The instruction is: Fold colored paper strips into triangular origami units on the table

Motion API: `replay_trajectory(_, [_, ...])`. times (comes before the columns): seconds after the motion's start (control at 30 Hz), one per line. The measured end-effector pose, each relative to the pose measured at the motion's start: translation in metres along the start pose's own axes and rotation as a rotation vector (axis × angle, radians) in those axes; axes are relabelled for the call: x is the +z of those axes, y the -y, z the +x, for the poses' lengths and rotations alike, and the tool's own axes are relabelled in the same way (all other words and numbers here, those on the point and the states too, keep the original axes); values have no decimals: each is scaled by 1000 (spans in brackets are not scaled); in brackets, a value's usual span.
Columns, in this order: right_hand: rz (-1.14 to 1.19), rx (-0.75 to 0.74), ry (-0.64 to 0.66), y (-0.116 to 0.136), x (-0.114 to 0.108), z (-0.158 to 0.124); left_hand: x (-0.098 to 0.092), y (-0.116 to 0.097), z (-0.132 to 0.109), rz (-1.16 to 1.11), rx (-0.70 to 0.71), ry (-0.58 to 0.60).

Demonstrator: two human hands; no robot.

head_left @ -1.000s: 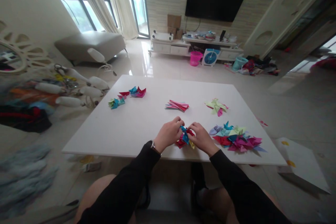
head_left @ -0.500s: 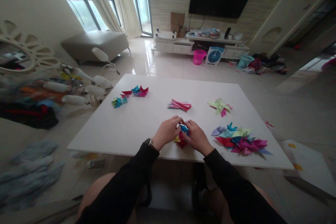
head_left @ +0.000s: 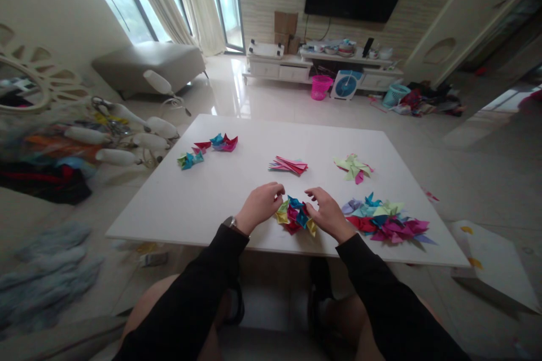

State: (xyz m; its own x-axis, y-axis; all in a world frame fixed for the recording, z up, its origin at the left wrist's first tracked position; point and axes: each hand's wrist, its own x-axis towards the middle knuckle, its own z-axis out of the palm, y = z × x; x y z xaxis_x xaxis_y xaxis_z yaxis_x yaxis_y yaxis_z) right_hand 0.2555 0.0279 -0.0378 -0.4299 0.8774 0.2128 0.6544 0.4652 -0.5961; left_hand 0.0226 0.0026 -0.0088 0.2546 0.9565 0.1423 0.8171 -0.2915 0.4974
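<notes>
A cluster of folded paper pieces point(head_left: 295, 214) in blue, red, yellow and green sits near the front edge of the white table point(head_left: 203, 203). At its left side is my left hand point(head_left: 265, 203), fingers curved and apart. My right hand point(head_left: 325, 211) is on the other side, fingers spread, its thumb close to the cluster; whether it touches I cannot tell. Beyond my hands lies a bundle of flat folded paper strips point(head_left: 288, 165), mostly pink. A heap of origami pieces point(head_left: 393, 225) in several colours rests right of my right hand.
Smaller groups of folded paper lie at the table's back left point(head_left: 224, 142), with green and blue pieces point(head_left: 190, 160) nearby. A pale green and pink pile point(head_left: 354, 167) is at the back right. A floor lamp point(head_left: 156, 124) with white shades stands beyond the table's left edge.
Both hands have drawn apart, left hand leftward and right hand rightward, letting go of the paper cluster. More of the cluster now shows between them.
</notes>
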Motion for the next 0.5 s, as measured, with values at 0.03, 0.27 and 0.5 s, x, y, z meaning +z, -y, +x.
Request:
replay_trajectory(0.03, [-4,18,2,-3,-2,1,-1,0,0,6,-18,0])
replay_trajectory(0.27, [-132,190,177,-29,-11,4,-1,16,-1,144,-249,153])
replay_trajectory(0.5, [-266,238,462,-40,-9,-2,15,27,-2,171,-250,501])
